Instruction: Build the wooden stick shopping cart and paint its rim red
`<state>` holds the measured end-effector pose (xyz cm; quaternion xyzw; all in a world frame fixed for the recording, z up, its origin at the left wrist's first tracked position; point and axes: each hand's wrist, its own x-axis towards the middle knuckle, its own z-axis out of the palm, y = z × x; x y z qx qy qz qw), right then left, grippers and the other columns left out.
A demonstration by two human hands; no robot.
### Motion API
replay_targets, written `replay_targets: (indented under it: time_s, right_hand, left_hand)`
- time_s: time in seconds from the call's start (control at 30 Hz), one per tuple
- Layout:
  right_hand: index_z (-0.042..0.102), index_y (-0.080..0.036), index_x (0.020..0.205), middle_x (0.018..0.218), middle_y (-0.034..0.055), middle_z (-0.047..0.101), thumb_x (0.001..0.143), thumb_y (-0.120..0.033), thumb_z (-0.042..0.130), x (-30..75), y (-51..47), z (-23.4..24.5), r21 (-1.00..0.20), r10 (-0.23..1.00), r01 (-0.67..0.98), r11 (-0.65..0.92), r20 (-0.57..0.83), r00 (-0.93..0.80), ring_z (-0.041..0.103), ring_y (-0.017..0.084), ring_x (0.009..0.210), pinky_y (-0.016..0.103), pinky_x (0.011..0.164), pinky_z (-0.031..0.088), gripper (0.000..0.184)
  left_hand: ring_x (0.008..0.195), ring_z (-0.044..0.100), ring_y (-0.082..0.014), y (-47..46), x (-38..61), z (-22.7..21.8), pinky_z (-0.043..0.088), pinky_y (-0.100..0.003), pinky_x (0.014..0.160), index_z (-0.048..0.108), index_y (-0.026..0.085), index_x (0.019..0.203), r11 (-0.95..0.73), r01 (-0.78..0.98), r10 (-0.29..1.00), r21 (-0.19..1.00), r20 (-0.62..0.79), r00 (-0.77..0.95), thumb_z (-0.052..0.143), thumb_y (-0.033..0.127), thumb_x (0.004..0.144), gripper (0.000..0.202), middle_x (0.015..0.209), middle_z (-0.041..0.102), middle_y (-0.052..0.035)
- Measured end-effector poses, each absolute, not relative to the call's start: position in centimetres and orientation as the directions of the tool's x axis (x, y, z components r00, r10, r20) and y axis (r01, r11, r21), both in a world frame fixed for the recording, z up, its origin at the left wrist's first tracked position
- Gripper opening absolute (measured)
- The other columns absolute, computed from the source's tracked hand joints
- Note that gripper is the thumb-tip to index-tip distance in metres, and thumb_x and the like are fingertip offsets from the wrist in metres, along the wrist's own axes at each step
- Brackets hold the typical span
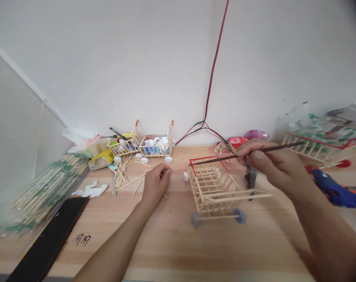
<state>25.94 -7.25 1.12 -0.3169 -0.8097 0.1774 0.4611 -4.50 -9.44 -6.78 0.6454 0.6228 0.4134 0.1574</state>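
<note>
My right hand (263,160) pinches a thin, dark paintbrush (216,159), held nearly level. Its tip is at the far left corner of a small cart (213,184) built from wooden sticks. Red paint covers the cart's far rim and part of its side rims; the near rails and handle are bare wood. Grey wheels sit at its near end, a white one at the far left. My left hand (157,180) rests on the table left of the cart, fingers curled closed, with nothing visible in them.
Two stick carts (156,147) filled with bits stand at the back, beside loose sticks (122,176). Behind my right hand are a red paint dish (237,141) and another red-rimmed cart (313,150). A blue glue gun (336,190) lies right; bagged sticks (48,192) lie left.
</note>
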Motion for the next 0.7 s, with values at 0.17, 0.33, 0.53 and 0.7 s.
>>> replay_targets:
  time_s: [0.17,0.33,0.53,0.7]
  right_hand:
    - [0.065,-0.025,0.094,0.086,0.0034,0.059,0.096,-0.033,0.045,26.8,-7.5,0.8,-0.615,0.691,0.316,0.723,0.623,-0.367,0.055,0.014,0.072,0.027,0.063,0.042,0.021]
    - [0.066,-0.025,0.093,0.087,0.0031,0.059,0.096,-0.032,0.046,26.8,-7.6,0.5,-0.653,0.72,0.302,0.694,0.623,-0.307,0.055,0.014,0.071,0.026,0.058,0.041,0.021]
    - [0.066,-0.025,0.091,0.081,0.0022,0.062,0.095,-0.033,0.048,25.8,-7.3,0.8,-0.575,0.688,0.381,0.724,0.649,-0.326,0.06,0.014,0.071,0.028,0.065,0.046,0.02]
    - [0.067,-0.025,0.093,0.079,0.0021,0.063,0.095,-0.033,0.049,26.3,-7.5,0.6,-0.629,0.73,0.376,0.68,0.626,-0.273,0.061,0.014,0.071,0.025,0.057,0.043,0.019]
  left_hand:
    - [0.065,0.056,-0.014,-9.5,-4.4,-6.6,0.039,-0.024,0.063,0.066,0.02,0.081,-0.176,0.677,0.933,0.714,0.341,-0.117,0.052,0.028,0.085,0.017,0.07,0.065,0.0016]
    - [0.065,0.056,-0.0142,-9.5,-4.4,-6.6,0.038,-0.025,0.064,0.065,0.02,0.081,-0.164,0.681,0.936,0.714,0.331,-0.122,0.051,0.029,0.085,0.017,0.07,0.065,0.0015]
    - [0.064,0.056,-0.0141,-9.4,-4.5,-6.8,0.039,-0.024,0.064,0.064,0.02,0.081,-0.181,0.684,0.932,0.707,0.346,-0.111,0.05,0.029,0.086,0.018,0.069,0.064,0.0016]
    - [0.063,0.056,-0.014,-9.4,-4.4,-6.6,0.038,-0.024,0.062,0.065,0.02,0.08,-0.173,0.683,0.934,0.71,0.339,-0.116,0.051,0.029,0.086,0.018,0.068,0.064,0.0016]
